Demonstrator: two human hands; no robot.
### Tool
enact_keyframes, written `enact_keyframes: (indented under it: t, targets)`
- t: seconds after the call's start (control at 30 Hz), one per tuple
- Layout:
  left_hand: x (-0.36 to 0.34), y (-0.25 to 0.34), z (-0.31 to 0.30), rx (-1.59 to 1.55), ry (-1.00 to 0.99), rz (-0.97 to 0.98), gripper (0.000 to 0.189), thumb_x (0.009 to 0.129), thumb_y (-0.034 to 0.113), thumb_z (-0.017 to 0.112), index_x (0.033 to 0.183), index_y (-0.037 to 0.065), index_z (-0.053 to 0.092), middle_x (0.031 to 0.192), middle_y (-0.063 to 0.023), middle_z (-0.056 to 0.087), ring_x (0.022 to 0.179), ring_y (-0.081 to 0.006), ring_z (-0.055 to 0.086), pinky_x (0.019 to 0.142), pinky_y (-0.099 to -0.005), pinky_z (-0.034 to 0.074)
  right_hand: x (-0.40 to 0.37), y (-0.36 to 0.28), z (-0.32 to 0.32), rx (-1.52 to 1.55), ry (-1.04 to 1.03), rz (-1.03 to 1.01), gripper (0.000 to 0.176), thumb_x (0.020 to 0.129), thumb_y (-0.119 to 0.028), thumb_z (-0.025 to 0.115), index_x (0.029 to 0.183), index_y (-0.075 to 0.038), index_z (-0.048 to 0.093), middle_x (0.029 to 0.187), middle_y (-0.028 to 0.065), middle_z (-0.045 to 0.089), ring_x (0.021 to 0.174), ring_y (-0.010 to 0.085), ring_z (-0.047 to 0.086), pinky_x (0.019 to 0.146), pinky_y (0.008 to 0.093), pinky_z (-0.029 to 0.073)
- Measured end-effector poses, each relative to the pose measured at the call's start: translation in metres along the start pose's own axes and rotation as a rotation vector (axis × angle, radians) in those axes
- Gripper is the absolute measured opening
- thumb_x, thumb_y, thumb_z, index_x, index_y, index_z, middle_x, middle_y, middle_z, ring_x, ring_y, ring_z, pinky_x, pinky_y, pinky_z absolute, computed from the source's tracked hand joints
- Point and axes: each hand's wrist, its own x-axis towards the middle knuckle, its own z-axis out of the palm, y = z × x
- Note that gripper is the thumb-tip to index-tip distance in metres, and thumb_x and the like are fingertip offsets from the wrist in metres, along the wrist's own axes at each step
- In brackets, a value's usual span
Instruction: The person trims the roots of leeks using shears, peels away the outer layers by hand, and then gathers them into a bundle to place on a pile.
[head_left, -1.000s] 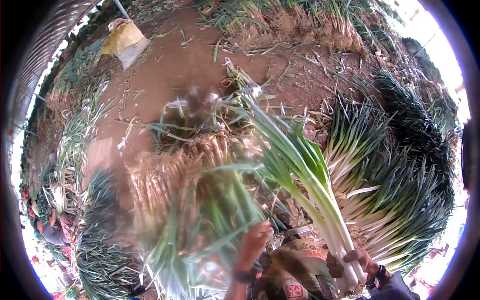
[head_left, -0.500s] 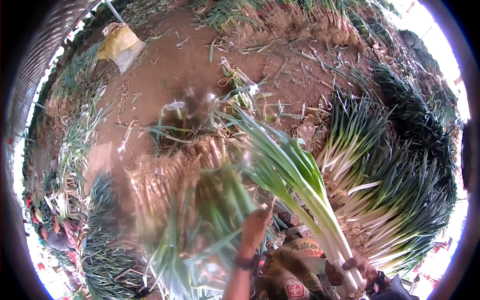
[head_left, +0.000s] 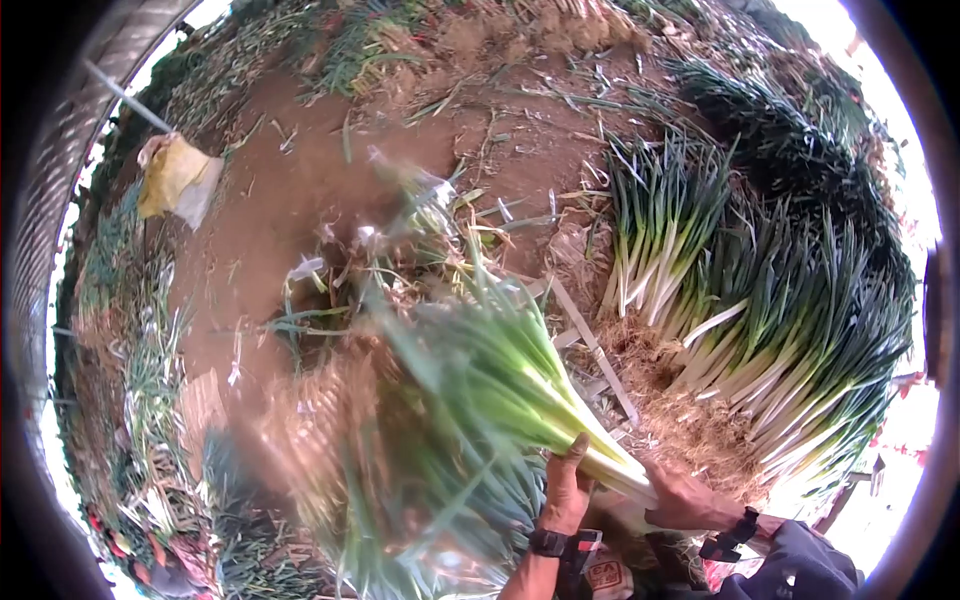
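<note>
A bunch of green onions (head_left: 560, 415) lies slanted across the lower middle, leaves pointing up and left, white stalks toward me. My left hand (head_left: 567, 490) is closed round the stalks from below, thumb on top. At the white end, my right hand (head_left: 685, 497) grips the stalks from the right. To the left, partly blurred, are more onions with brown roots (head_left: 325, 410). Rows of onions with white stalks (head_left: 790, 350) lie at the right, their roots (head_left: 700, 430) near my right hand.
A yellow and white bag (head_left: 178, 180) hangs on a pole at the upper left. Leaf scraps (head_left: 430, 230) litter the brown soil (head_left: 270, 170). A thin wooden strip (head_left: 592, 345) lies beyond the bunch. A person crouches at the lower left (head_left: 165, 578).
My left hand has moved right and down onto the stalks. The bunch has tilted further left, with my right hand at its white end. The view has turned to the right.
</note>
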Motion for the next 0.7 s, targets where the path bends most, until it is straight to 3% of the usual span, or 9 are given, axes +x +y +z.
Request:
enact_keyframes:
  t: [0.1,0.17,0.27,0.4,0.43,0.47,0.53,0.63,0.7]
  targets:
    - [0.016,-0.016,-0.003,-0.097,0.041,-0.059,0.073,0.078,0.027,0.088,0.138,0.011,0.050,0.123,-0.0012,0.055,0.114,-0.0178,0.053,0.094,-0.0376,0.049,-0.002,0.007,0.003,-0.004,-0.011,0.059,0.063,0.080,-0.012,0.071,0.130,0.002,0.036,0.110,0.0291,0.061,0.091,0.0431,0.066,0.074,0.0542,0.053]
    - [0.026,-0.024,-0.006,-0.127,0.061,-0.107,0.075,0.077,0.025,0.088,0.139,0.011,0.049,0.124,-0.0014,0.055,0.114,-0.0186,0.053,0.096,-0.0389,0.048,0.002,0.028,0.016,0.059,0.075,0.003,0.070,0.079,-0.014,0.072,0.137,0.000,0.035,0.107,0.0281,0.061,0.093,0.0445,0.065,0.077,0.0503,0.054]
    - [0.043,-0.012,0.020,-0.016,0.013,-0.025,0.072,0.077,0.025,0.087,0.137,0.010,0.050,0.126,-0.0046,0.055,0.116,-0.0213,0.053,0.097,-0.0397,0.047,0.010,0.050,0.023,0.211,0.131,0.103,0.078,0.078,-0.018,0.074,0.144,-0.002,0.036,0.112,0.0272,0.061,0.101,0.0441,0.064,0.083,0.0489,0.055]
    - [0.069,0.025,0.098,0.307,-0.067,0.065,0.061,0.083,0.026,0.079,0.133,0.005,0.051,0.115,-0.0067,0.059,0.108,-0.0232,0.056,0.099,-0.0400,0.047,0.020,0.053,-0.018,0.564,0.308,-0.039,0.076,0.082,-0.017,0.073,0.146,-0.004,0.036,0.113,0.0196,0.063,0.095,0.0298,0.067,0.077,0.0427,0.058]
    - [0.075,0.029,0.122,0.325,-0.153,0.126,0.051,0.088,0.029,0.074,0.127,0.002,0.056,0.113,-0.0086,0.062,0.100,-0.0202,0.060,0.089,-0.0338,0.050,0.023,0.058,-0.026,0.747,0.416,-0.169,0.077,0.082,-0.015,0.073,0.148,-0.004,0.035,0.111,0.0153,0.064,0.091,0.0239,0.066,0.077,0.0379,0.059]
    - [0.080,0.033,0.145,0.344,-0.237,0.187,0.045,0.092,0.032,0.069,0.121,-0.001,0.060,0.111,-0.0105,0.066,0.092,-0.0173,0.064,0.078,-0.0275,0.053,0.015,0.036,-0.068,0.742,0.418,-0.142,0.078,0.083,-0.014,0.072,0.150,-0.005,0.034,0.112,0.0150,0.064,0.089,0.0228,0.066,0.077,0.0377,0.061]
    - [0.085,0.039,0.182,0.485,-0.379,0.167,0.049,0.091,0.027,0.070,0.130,-0.001,0.056,0.120,-0.0112,0.064,0.100,-0.0188,0.063,0.087,-0.0299,0.053,0.024,0.059,-0.082,0.813,0.548,-0.150,0.073,0.083,-0.014,0.073,0.146,-0.004,0.037,0.111,0.0153,0.064,0.087,0.0215,0.067,0.074,0.0372,0.062]
    - [0.096,0.029,0.194,0.792,-0.579,0.449,0.044,0.094,0.012,0.067,0.133,-0.001,0.053,0.129,-0.0125,0.064,0.117,-0.0212,0.061,0.102,-0.0329,0.049,0.055,0.118,-0.105,0.723,0.793,-0.163,0.066,0.082,-0.018,0.074,0.137,-0.001,0.042,0.103,0.0135,0.063,0.082,0.0207,0.066,0.069,0.0365,0.062]
    - [0.110,0.009,0.154,0.989,-0.573,0.490,0.039,0.093,0.012,0.069,0.128,-0.001,0.056,0.127,-0.0111,0.066,0.117,-0.0186,0.062,0.099,-0.0319,0.050,0.068,0.133,-0.137,0.687,0.949,-0.161,0.062,0.080,-0.020,0.073,0.131,0.002,0.045,0.096,0.0115,0.062,0.078,0.0206,0.065,0.067,0.0351,0.061]
